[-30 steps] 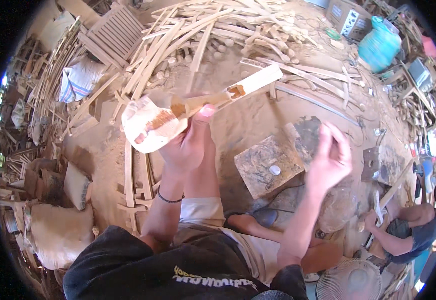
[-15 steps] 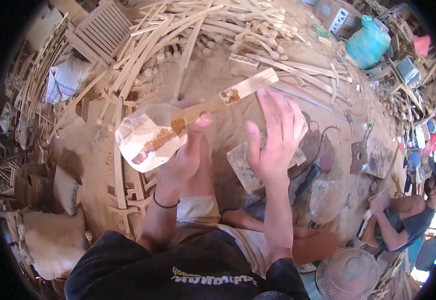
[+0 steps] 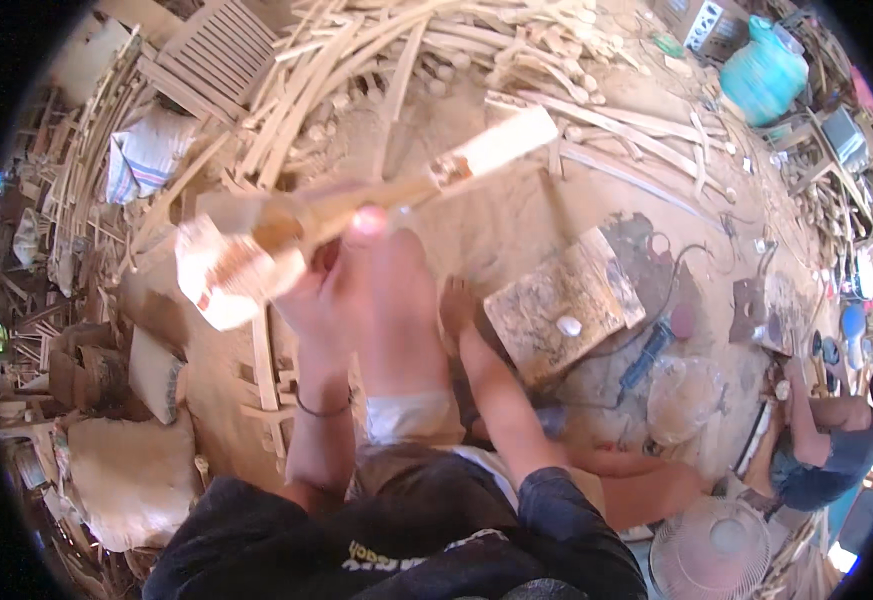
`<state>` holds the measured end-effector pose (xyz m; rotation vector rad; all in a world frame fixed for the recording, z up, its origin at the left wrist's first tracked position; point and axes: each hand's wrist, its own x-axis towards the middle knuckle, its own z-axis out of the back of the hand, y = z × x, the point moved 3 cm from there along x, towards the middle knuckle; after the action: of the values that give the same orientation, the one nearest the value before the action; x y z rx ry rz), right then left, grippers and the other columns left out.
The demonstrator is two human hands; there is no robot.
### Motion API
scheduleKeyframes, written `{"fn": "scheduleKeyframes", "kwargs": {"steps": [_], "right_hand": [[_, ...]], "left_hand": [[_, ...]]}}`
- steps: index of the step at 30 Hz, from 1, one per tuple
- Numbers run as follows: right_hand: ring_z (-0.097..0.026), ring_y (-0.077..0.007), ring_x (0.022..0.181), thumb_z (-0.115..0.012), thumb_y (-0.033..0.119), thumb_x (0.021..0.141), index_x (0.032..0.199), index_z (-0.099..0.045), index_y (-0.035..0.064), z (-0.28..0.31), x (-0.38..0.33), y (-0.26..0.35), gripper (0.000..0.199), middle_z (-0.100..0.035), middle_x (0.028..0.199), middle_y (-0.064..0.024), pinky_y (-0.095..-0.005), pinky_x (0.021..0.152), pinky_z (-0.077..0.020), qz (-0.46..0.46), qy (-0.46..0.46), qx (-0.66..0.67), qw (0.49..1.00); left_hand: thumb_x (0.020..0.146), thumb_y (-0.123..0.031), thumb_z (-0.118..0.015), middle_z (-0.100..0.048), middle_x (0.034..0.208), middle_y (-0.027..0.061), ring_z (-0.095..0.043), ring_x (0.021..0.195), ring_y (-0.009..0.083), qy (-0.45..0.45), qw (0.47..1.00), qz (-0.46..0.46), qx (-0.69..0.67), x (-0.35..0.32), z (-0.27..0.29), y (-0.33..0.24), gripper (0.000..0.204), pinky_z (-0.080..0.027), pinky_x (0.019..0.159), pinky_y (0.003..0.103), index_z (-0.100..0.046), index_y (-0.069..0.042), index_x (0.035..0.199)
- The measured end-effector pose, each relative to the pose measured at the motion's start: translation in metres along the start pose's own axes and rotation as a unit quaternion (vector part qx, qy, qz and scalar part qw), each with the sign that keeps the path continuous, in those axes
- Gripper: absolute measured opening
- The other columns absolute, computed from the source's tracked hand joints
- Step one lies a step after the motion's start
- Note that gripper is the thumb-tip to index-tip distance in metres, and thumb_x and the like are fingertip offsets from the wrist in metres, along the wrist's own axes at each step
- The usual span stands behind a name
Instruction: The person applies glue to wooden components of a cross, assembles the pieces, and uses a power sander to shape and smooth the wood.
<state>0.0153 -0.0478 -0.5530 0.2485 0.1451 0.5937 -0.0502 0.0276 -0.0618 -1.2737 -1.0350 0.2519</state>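
Observation:
My left hand (image 3: 328,292) is closed around the shaft of a long pale wooden piece (image 3: 501,143), held up in front of me. One end is a broad, many-sided head (image 3: 226,278) with brown rough patches; the other is a straight squared bar with a brown patch partway along. The piece slants up to the right and is blurred. My right hand (image 3: 455,303) is lowered beside my raised knee, left of a worn, stained wooden block (image 3: 556,305). Its fingers are small and dark here, so its grip does not show. A small pale round object (image 3: 569,326) lies on the block.
Long wooden sticks (image 3: 306,95) are heaped ahead. A blue corded power tool (image 3: 644,355) and a clear plastic bag (image 3: 684,400) lie right of the block. A fan (image 3: 711,548) stands at lower right, near another seated person (image 3: 826,450). A stuffed sack (image 3: 136,480) sits at left.
My right hand has left the bar end of the wooden piece and dropped beside my knee, uncovering the block. My left hand has carried the piece slightly left.

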Motion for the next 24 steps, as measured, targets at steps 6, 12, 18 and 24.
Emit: {"fn": "scheduleKeyframes", "kwargs": {"steps": [6, 12, 18, 24], "right_hand": [[-0.073, -0.0297, 0.09, -0.063, 0.016, 0.091, 0.101, -0.075, 0.0092, -0.024, -0.003, -0.029, 0.017, -0.075, 0.097, -0.0092, -0.0483, 0.084, -0.0564, -0.031, 0.032, 0.014, 0.999], [-0.071, -0.0208, 0.08, -0.071, 0.006, 0.093, 0.091, -0.077, 0.0041, 0.274, -0.025, 0.027, 0.007, -0.074, 0.09, -0.0122, -0.0346, 0.072, -0.0565, -0.099, -0.262, 0.383, 0.88], [-0.072, -0.0235, 0.095, -0.078, 0.002, 0.087, 0.11, -0.078, 0.0052, 0.513, -0.044, 0.04, 0.023, -0.075, 0.103, -0.0101, -0.0407, 0.087, -0.058, 0.116, -0.538, 0.285, 0.785], [-0.054, -0.0288, 0.138, -0.074, 0.028, 0.091, 0.13, -0.072, 0.0105, 0.517, -0.045, 0.039, 0.043, -0.068, 0.134, -0.0048, -0.0557, 0.12, -0.0306, 0.188, -0.454, 0.129, 0.861]], "left_hand": [[0.1, -0.008, -0.069, -0.067, 0.123, 0.011, -0.061, 0.112, 0.0159, 0.077, 0.997, -0.01, -0.024, 0.015, -0.017, -0.009, 0.023, -0.047, 0.098, 0.031, -0.068, 0.004, 0.12], [0.1, -0.007, -0.07, -0.07, 0.113, 0.0055, -0.06, 0.088, 0.0074, 0.041, 0.999, 0.019, -0.005, 0.014, 0.015, 0.009, 0.026, -0.048, 0.076, 0.021, -0.066, 0.004, 0.124], [0.098, -0.006, -0.073, -0.07, 0.1, 0.0014, -0.059, 0.083, 0.0057, 0.037, 0.998, 0.001, -0.048, 0.021, -0.015, -0.009, 0.022, -0.047, 0.073, 0.02, -0.071, 0.003, 0.118], [0.097, -0.006, -0.075, -0.072, 0.094, 0.0004, -0.06, 0.077, 0.0062, 0.018, 0.999, -0.027, -0.029, 0.013, -0.021, -0.01, 0.015, -0.048, 0.071, 0.021, -0.075, 0.002, 0.109]]}}
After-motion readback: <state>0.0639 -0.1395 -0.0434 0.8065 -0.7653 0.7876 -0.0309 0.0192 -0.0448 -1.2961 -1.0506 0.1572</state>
